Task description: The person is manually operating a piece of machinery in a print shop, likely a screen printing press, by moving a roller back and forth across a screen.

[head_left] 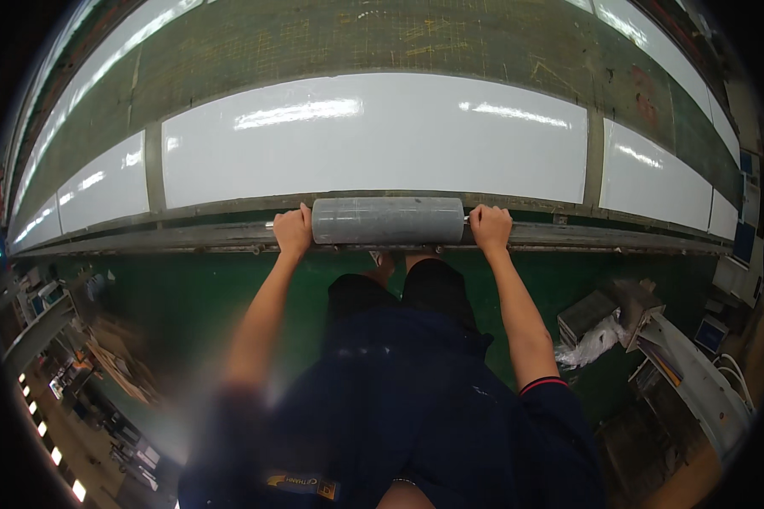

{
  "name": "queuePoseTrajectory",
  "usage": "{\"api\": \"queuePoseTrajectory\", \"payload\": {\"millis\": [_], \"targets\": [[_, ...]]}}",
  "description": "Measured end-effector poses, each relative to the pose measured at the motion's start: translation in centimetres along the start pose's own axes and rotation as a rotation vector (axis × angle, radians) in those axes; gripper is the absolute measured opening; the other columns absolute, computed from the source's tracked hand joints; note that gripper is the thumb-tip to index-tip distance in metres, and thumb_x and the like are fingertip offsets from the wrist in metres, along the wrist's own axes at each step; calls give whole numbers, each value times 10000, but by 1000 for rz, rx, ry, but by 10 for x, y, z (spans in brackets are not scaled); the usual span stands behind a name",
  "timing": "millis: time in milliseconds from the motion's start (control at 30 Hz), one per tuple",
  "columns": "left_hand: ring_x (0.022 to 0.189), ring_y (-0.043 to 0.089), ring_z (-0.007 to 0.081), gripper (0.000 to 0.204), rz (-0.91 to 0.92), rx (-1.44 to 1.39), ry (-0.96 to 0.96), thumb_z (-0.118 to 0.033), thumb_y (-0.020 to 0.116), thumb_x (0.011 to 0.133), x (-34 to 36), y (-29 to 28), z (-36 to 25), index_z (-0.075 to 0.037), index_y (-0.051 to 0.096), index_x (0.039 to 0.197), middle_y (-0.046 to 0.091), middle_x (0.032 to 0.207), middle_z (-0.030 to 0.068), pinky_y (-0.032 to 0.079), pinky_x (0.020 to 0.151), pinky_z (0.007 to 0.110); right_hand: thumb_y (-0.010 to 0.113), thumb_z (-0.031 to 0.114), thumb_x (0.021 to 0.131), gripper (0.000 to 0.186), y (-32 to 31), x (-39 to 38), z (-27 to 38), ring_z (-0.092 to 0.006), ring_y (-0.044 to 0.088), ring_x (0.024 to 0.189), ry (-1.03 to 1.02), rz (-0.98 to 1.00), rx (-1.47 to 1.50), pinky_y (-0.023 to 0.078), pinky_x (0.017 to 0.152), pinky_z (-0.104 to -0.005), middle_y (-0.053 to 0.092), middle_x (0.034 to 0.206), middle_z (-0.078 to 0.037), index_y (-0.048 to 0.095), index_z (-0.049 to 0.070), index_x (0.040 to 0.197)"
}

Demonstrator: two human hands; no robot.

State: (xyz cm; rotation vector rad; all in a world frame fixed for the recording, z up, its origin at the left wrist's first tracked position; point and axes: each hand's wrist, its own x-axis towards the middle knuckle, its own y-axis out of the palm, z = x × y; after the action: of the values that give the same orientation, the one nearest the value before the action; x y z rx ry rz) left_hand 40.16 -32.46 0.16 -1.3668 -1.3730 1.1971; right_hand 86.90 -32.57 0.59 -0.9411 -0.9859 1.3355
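Observation:
A thick grey cylindrical roller (387, 220) lies crosswise along the near edge of a long table (356, 38). At its left end my left hand (294, 227) is closed round the metal axle, while my right hand (490, 226) grips the axle at the other end. Just beyond the roller, a glossy white rectangular panel (373, 136) lies on the table's dull greenish surface, with more white panels (654, 170) to either side.
A metal rail (603, 237) runs along the table's front edge, above the green floor (526, 288). Behind me at the lower right are metal boxes, crumpled plastic (590, 339) and a shelved unit (688, 377). Cardboard (123, 356) stands at the lower left.

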Motion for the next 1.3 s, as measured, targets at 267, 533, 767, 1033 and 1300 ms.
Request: {"api": "queuePoseTrajectory", "payload": {"millis": [267,533,767,1033,1300], "targets": [[627,579,422,636,79,-152,-25,-371,395,1083,-1,-4,-64,-15,650,623,643,649,194,437,785,488,542,304,985,447,-47,7,-52,-428,592,661,76,38,23,436,730,-525,652,678,-205,682,9,681],[572,548,392,695,227,-292,12,-450,422,1088,51,24,-194,-24,645,586,611,579,176,432,746,449,552,282,971,439,-77,36,-173,-440,568,672,250,51,-46,444,718,-527,627,673,-226,673,-5,662],[790,588,322,297,-163,-204,58,-218,544,985,139,30,-234,-33,585,756,558,835,110,462,675,442,556,181,890,262,-68,125,-208,-363,582,762,123,-208,-21,450,651,-484,556,743,-134,565,54,660],[821,657,346,331,-248,-316,-102,-333,578,1004,349,19,-258,-72,726,865,656,909,119,510,735,432,628,292,872,343,-69,356,-213,-344,617,740,247,-312,-10,473,632,-467,616,732,-119,564,45,644],[882,662,361,397,-242,-366,-147,-347,477,1058,357,28,-253,-96,733,886,689,929,134,497,775,452,614,348,877,378,-69,367,-214,-364,631,672,334,-169,25,475,614,-478,650,699,-125,592,55,639]]}}
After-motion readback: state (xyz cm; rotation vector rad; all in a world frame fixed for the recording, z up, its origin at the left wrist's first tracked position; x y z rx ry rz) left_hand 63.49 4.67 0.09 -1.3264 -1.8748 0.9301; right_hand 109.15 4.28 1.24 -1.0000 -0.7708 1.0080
